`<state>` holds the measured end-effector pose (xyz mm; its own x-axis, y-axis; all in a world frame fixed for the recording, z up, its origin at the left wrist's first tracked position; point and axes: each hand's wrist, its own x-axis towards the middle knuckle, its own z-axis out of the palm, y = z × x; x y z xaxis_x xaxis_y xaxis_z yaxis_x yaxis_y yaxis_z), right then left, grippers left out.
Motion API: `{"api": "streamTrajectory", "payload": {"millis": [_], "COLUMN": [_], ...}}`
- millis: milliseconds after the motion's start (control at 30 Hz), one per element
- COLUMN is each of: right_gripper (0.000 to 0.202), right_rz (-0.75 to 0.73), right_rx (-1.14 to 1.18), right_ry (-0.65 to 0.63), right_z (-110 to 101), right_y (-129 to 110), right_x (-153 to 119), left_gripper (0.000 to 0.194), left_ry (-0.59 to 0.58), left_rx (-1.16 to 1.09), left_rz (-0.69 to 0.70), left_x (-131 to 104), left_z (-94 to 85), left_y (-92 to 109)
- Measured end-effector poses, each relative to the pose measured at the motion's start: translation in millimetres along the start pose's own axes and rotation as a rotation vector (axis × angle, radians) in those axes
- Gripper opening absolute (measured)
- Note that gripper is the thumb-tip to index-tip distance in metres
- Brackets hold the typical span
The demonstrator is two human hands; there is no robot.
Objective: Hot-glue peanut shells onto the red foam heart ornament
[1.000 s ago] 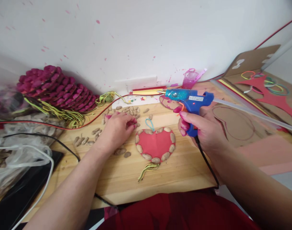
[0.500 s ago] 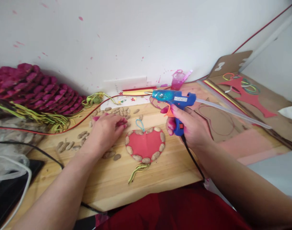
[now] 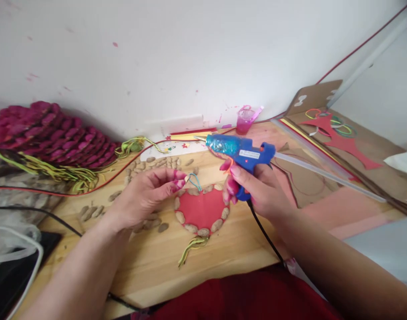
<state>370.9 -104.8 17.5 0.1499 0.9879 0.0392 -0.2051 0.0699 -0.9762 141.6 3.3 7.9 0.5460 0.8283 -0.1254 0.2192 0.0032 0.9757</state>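
Note:
A blue hot glue gun is in my right hand, its nozzle pointing left above the table and a long clear glue stick running out of its back. With thumb and fingers pinched, my left hand holds a small tan peanut, mostly covered by the fingertips. Just right of that hand lies a red heart, edged with peanuts, with a blue string loop on top and a yellow-green tassel below. Loose peanuts are scattered behind and around my left hand.
Magenta-painted stacked pieces with yellow-green strings stand at the left. A pink cup is by the wall. Red paper scraps and cardboard lie at the right. Cords cross the left side, and the gun's black cable hangs toward me.
My left hand has lifted from the loose peanuts and come right, near the string loop, with a peanut pinched. The glue gun has moved slightly left and down, its nozzle tilted a little upward.

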Motion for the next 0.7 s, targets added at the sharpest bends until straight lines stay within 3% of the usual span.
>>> {"api": "streamTrajectory", "payload": {"millis": [100,233,467,700], "right_gripper": [0.028,0.022,0.014,0.019], "right_rz": [-0.034,-0.072,-0.233,-0.266], "right_rx": [-0.074,-0.163,-0.343,-0.416], "right_ry": [-0.072,-0.109,-0.118,-0.145], "right_z": [1,2,4,-2], "right_y": [3,8,10,21], "right_x": [-6,-12,-14,-16], "left_gripper": [0.040,0.041,0.038,0.036], "left_ry": [-0.006,-0.063,-0.142,-0.161], "left_rx": [-0.309,-0.514,-0.603,-0.622], "left_rz": [-0.087,-0.133,-0.129,-0.084], "left_x": [0,0,0,1], "left_z": [-1.9,-2.5,-1.3,-2.8], "left_y": [3,7,7,0]}}
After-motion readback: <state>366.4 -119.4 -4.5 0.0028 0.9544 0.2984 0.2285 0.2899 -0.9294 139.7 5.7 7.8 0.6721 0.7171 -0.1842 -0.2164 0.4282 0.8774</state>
